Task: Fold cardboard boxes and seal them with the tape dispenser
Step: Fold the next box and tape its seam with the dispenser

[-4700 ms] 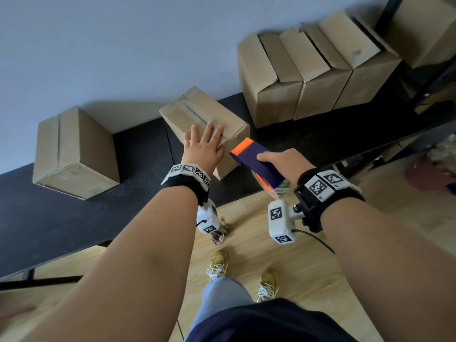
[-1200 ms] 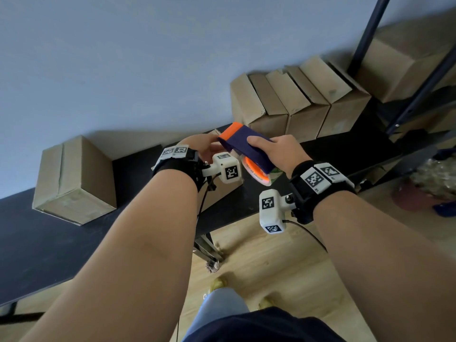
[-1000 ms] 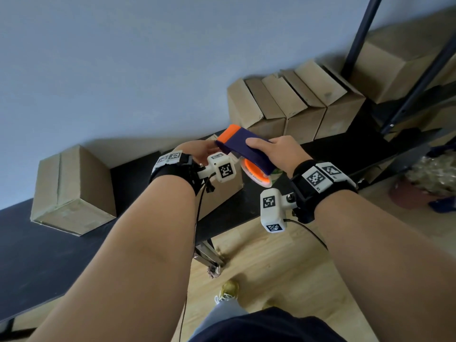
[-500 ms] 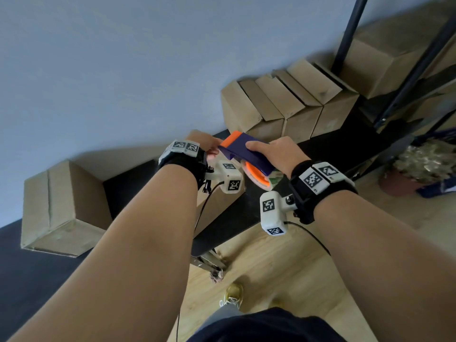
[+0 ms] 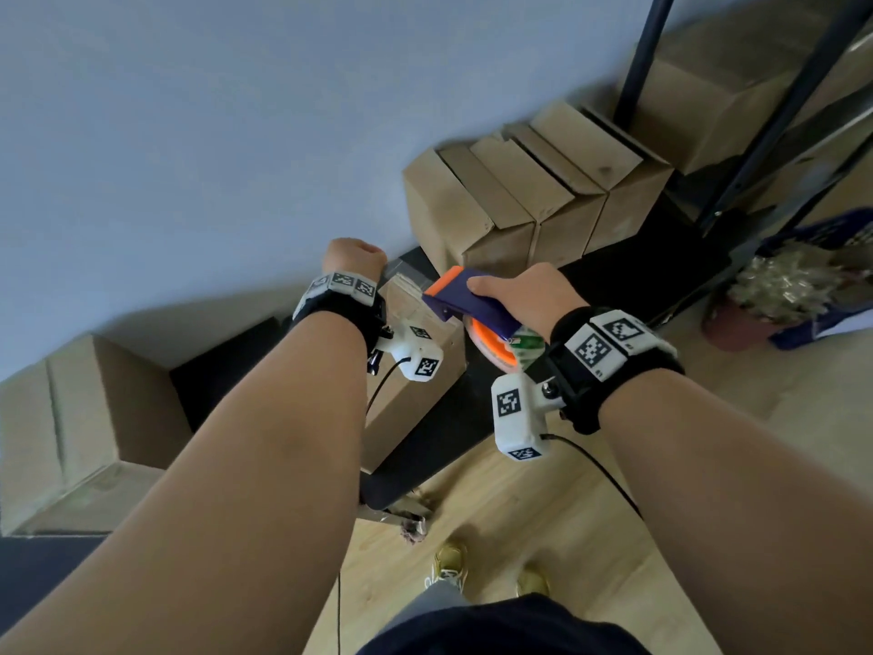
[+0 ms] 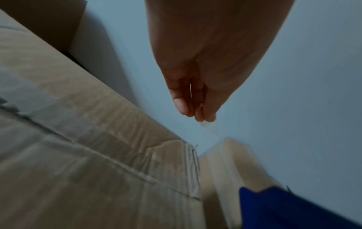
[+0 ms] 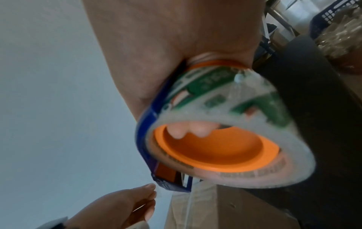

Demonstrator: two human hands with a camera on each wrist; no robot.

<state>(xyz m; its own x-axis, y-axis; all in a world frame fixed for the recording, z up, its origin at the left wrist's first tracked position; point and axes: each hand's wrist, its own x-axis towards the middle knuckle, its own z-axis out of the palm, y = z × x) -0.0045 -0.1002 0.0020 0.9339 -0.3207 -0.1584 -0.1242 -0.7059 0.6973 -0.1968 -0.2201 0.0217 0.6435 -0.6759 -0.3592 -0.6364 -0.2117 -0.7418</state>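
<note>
My right hand [image 5: 515, 293] grips the blue and orange tape dispenser [image 5: 465, 300] from above, its clear roll [image 7: 225, 131] facing the right wrist camera. My left hand [image 5: 356, 257] is curled and pinches the free end of the clear tape [image 6: 207, 128] between thumb and fingertips [image 6: 195, 111], up and left of the dispenser's mouth. The strip runs taut between them over the top of a closed cardboard box [image 5: 415, 385] on the black table [image 5: 609, 281]. That box's top seam [image 6: 94, 153] shows glossy tape. Both wrists hide most of the box top in the head view.
Three folded boxes [image 5: 519, 205] stand in a row against the wall at the back right. Another box [image 5: 85, 418] sits at the left. A dark metal rack [image 5: 737, 148] holding a big box and a blue basket [image 5: 822, 286] stand to the right. Wooden floor lies below.
The left hand lay flat on the box top 4.7 s ago; it has lifted off, taken the tape end and drawn it up and left, away from the dispenser. The view has swung leftward.
</note>
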